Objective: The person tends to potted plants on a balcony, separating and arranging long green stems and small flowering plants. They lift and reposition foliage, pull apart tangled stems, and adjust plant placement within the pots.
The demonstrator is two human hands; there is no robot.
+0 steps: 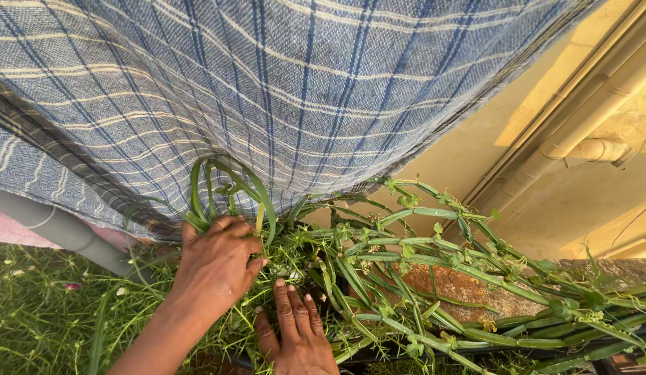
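Left hand (215, 267) fingers clench bent green stems (225, 187) under hanging checked cloth (281, 83); right hand (298, 333) fingers lie released.

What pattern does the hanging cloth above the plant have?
Blue and white checks on the cloth, clearest in the head view.

Hanging cloth (267, 83) low over stems (420, 278)

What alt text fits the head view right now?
Two bare hands work among green plants: the left hand grips long green stems, the right hand rests flat on the foliage. A blue checked cloth hangs above.
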